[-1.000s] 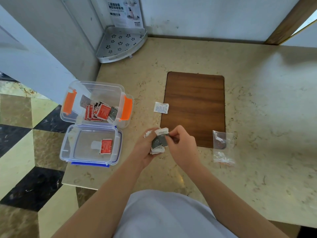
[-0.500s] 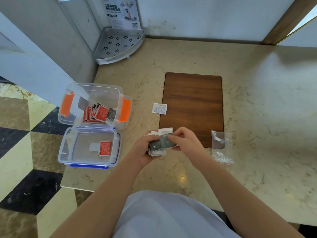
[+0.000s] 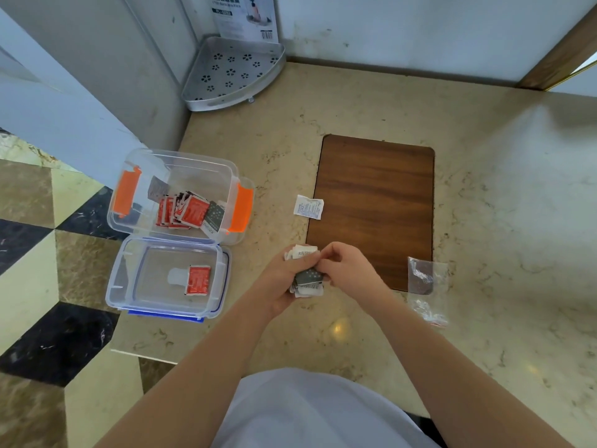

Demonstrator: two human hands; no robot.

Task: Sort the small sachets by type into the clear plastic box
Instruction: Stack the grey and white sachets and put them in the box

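My left hand (image 3: 284,279) grips a small stack of sachets (image 3: 307,279), grey and white ones, over the marble counter. My right hand (image 3: 349,270) pinches the same stack from the right, fingers on its top edge. The clear plastic box (image 3: 174,163) with orange clips stands at the left, holding several red sachets (image 3: 184,211) and a grey one (image 3: 214,215). Its lid (image 3: 129,286) lies in front with one red sachet (image 3: 197,280) on it. A lone white sachet (image 3: 308,206) lies by the wooden board.
A brown wooden board (image 3: 374,202) lies flat behind my hands. An empty clear bag (image 3: 426,289) rests at its right corner. A white corner shelf (image 3: 232,72) sits at the back left. The counter's edge (image 3: 142,354) drops to a tiled floor on the left.
Both hands stay together on the stack, shifting it slightly; the right fingers moved from the grey sachet's face to the stack's top edge. Nothing else has moved.
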